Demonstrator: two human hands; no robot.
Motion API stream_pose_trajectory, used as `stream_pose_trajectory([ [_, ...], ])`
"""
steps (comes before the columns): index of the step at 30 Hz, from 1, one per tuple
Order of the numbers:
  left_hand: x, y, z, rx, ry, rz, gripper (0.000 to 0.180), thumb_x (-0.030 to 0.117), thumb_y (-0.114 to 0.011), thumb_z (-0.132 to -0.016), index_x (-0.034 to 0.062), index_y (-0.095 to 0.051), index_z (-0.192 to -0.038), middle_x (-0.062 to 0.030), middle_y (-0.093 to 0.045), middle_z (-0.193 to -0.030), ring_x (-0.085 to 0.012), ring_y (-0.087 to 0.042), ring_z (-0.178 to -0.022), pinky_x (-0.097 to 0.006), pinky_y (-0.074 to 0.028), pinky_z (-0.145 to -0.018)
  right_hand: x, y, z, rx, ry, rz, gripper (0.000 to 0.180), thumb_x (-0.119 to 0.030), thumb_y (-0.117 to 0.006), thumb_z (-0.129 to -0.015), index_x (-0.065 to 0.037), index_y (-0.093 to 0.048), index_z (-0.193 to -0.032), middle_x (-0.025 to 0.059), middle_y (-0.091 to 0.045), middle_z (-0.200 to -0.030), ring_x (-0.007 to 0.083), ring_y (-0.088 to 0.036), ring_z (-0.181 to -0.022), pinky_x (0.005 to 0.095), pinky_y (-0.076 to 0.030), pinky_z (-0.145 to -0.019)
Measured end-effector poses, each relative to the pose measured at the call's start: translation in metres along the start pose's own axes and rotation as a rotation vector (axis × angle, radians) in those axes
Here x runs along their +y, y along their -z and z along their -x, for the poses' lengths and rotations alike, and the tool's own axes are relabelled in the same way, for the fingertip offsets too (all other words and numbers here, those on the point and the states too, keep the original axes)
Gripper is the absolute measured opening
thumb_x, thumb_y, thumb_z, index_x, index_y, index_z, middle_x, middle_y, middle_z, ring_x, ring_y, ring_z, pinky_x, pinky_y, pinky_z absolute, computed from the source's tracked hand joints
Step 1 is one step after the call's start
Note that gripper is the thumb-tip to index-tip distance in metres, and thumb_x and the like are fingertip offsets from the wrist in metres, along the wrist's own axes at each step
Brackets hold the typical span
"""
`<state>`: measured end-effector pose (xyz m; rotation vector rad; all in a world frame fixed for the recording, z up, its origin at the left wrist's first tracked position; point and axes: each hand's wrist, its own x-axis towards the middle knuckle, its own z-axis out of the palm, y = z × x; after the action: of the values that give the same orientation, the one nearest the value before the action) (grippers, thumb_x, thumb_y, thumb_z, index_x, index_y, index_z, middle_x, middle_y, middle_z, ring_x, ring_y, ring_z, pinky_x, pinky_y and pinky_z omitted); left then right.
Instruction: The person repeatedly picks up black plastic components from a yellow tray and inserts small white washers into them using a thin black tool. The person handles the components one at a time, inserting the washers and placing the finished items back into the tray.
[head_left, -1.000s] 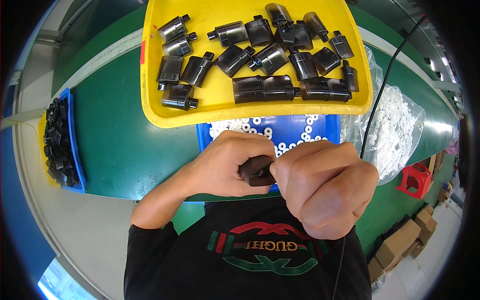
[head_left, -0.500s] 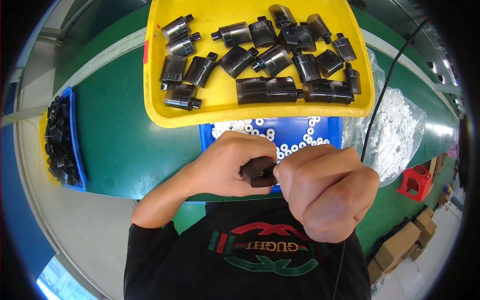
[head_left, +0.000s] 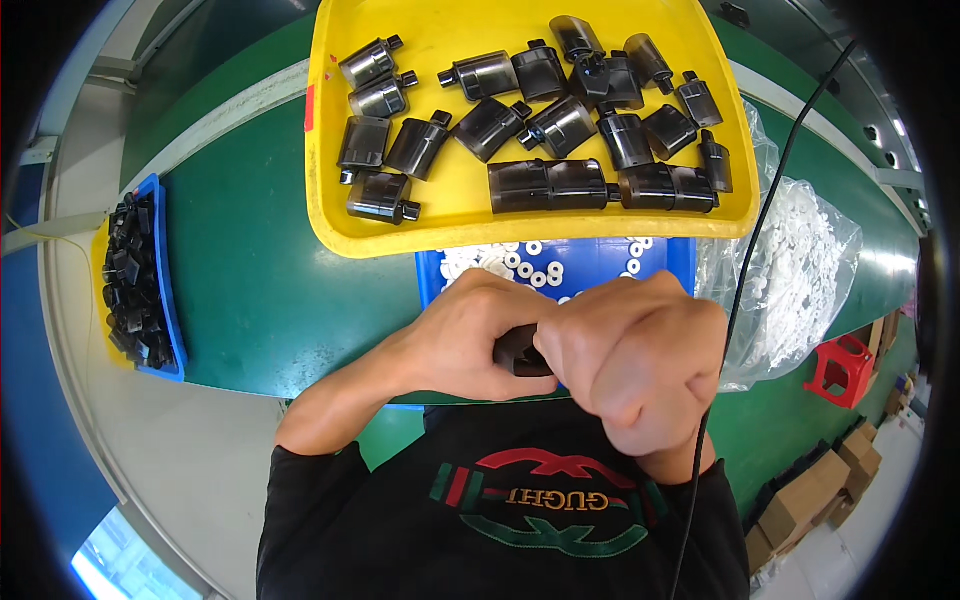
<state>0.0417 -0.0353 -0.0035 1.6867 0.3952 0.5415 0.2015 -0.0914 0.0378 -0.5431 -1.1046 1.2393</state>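
Observation:
My left hand (head_left: 462,335) is wrapped round a dark hollow plastic shell (head_left: 513,350), mostly hidden by the fingers. Pressed up to the shell's right side is my right hand (head_left: 635,355), its fingers curled into a closed grip. Anything inside that grip is out of sight. Just beyond both hands lies a blue tray (head_left: 605,252) with small white rings (head_left: 540,278) in it. A yellow tray (head_left: 400,243) overlaps its far side and carries several smoky black cartridges (head_left: 484,128) with short nozzles.
At the right, a clear plastic bag (head_left: 812,240) holds many white rings. A black cord (head_left: 752,245) runs down past my right hand. A bin (head_left: 172,290) full of black parts stands at the far left of the green table (head_left: 255,290). Lower right are a red stool (head_left: 845,368) and cardboard boxes (head_left: 800,500).
My right hand has shifted left against the shell and now covers more of it. My left hand keeps its hold. The whole view has moved slightly, so the trays appear further right.

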Motion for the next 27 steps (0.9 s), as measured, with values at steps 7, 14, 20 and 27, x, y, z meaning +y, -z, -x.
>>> stream_pose_trajectory([
  [7,0.008,0.006,-0.001,-0.009,0.073,-0.121,0.025,0.014,-0.077,-0.064,0.0020,-0.056,-0.067,-0.0123,-0.050,-0.056,-0.0339,-0.052,-0.053,-0.038,-0.040,-0.050,0.010,-0.002,0.001,-0.008,0.096,-0.102,0.038,-0.002,-0.064,-0.077,-0.006,-0.038,-0.049,0.0019,-0.039,-0.045,0.0144,-0.032,-0.035,0.0284,-0.024,-0.038],
  [14,0.026,0.028,-0.005,-0.051,0.110,-0.313,0.022,0.009,-0.076,-0.061,0.0041,-0.057,-0.072,-0.0099,-0.054,-0.062,-0.0317,-0.056,-0.058,-0.037,-0.043,-0.053,-0.008,-0.004,0.005,0.018,0.277,0.091,0.031,-0.004,-0.062,-0.073,-0.006,-0.040,-0.052,0.0019,-0.043,-0.051,0.0156,-0.038,-0.042,0.0288,-0.026,-0.040],
  [20,0.052,0.041,0.002,0.257,-0.134,-0.407,0.015,-0.001,-0.070,-0.058,0.0038,-0.057,-0.066,-0.0072,-0.061,-0.065,-0.0206,-0.060,-0.058,-0.028,-0.045,-0.055,-0.062,0.017,0.011,-0.057,0.460,0.246,0.020,-0.006,-0.063,-0.068,-0.006,-0.046,-0.056,0.0022,-0.047,-0.054,0.0157,-0.042,-0.044,0.0273,-0.028,-0.040],
  [27,0.069,0.037,0.009,0.398,-0.053,-0.559,0.017,0.003,-0.069,-0.053,0.0048,-0.058,-0.065,-0.0070,-0.061,-0.064,-0.0216,-0.059,-0.058,-0.029,-0.044,-0.055,-0.035,0.039,0.037,-0.017,0.317,0.667,0.010,-0.008,-0.063,-0.061,-0.006,-0.053,-0.060,0.0025,-0.051,-0.058,0.0161,-0.045,-0.046,0.0258,-0.029,-0.041],
])
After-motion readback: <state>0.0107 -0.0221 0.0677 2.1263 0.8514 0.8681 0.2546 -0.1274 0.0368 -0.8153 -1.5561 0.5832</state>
